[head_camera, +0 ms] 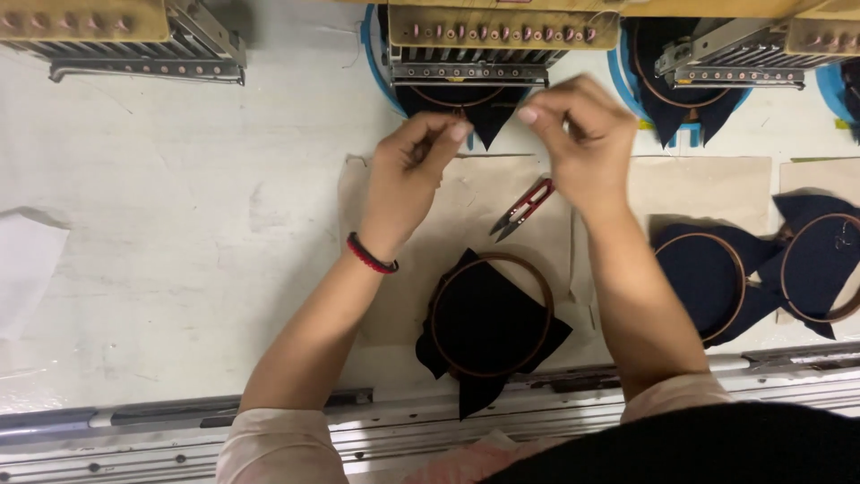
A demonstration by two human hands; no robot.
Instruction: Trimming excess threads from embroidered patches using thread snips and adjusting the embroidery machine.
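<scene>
My left hand [408,175] and my right hand [582,134] are raised side by side just below the needle row of an embroidery machine head [502,40]. Both have fingertips pinched together; whatever is between them, perhaps a thread, is too thin to see. Dark navy fabric in a blue frame [466,103] sits under that head, right behind my fingers. Small red thread snips [524,208] lie open on the table between my wrists. A round wooden hoop with dark fabric [488,327] rests near the table's front edge, below my hands.
Two more hooped dark fabric pieces [717,278] [820,264] lie at the right. Other machine heads [125,40] [743,54] stand at the back left and right. Tan backing sheets [699,184] cover parts of the white table. A metal rail [179,430] runs along the front.
</scene>
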